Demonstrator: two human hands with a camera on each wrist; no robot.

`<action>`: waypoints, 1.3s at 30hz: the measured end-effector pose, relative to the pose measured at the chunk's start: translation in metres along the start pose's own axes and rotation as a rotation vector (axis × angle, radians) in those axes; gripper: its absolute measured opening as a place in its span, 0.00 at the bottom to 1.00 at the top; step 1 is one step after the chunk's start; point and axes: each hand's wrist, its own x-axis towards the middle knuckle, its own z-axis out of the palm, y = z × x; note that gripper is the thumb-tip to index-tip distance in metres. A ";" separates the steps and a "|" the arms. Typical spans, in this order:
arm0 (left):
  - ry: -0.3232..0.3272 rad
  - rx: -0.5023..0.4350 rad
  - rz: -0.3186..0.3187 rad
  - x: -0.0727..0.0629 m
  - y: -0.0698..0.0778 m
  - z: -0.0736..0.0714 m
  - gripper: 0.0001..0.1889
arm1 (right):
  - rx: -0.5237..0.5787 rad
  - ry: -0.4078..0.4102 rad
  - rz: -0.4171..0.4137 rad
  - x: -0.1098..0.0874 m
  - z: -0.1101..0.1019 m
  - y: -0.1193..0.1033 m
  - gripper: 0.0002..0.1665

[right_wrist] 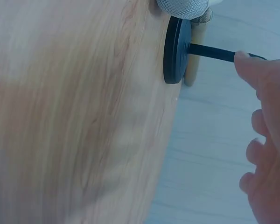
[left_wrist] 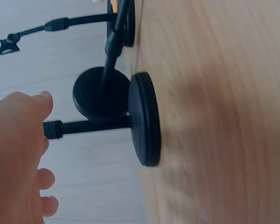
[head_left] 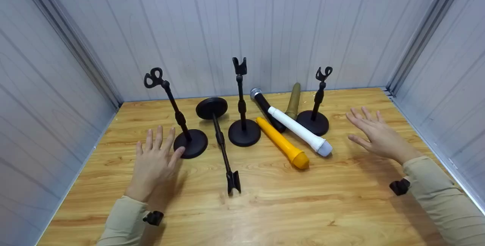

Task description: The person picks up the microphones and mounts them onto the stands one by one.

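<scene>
While hovering, the left hand neighbours a stand.

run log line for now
left hand: spread near leftmost black disc-based stand; right hand: spread, empty; next black disc-based stand: toppled; long yellow microphone: on wood-grain table

The white microphone partly hides the black microphone; the head view crops the sleeves at seven and four o'clock.
</scene>
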 end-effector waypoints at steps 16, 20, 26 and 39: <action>0.219 -0.042 0.281 0.023 0.047 0.003 0.31 | -0.232 0.159 -0.511 0.056 0.012 -0.023 0.29; 0.237 -0.078 0.333 0.036 0.059 0.011 0.30 | -0.403 0.077 -0.598 0.071 0.015 -0.033 0.27; 0.177 -0.166 0.359 0.056 0.075 0.019 0.26 | -0.661 -0.024 -0.703 0.097 0.021 -0.041 0.37; -0.058 -0.275 0.311 0.095 0.097 0.036 0.25 | -0.857 -0.118 -0.851 0.124 0.048 -0.041 0.45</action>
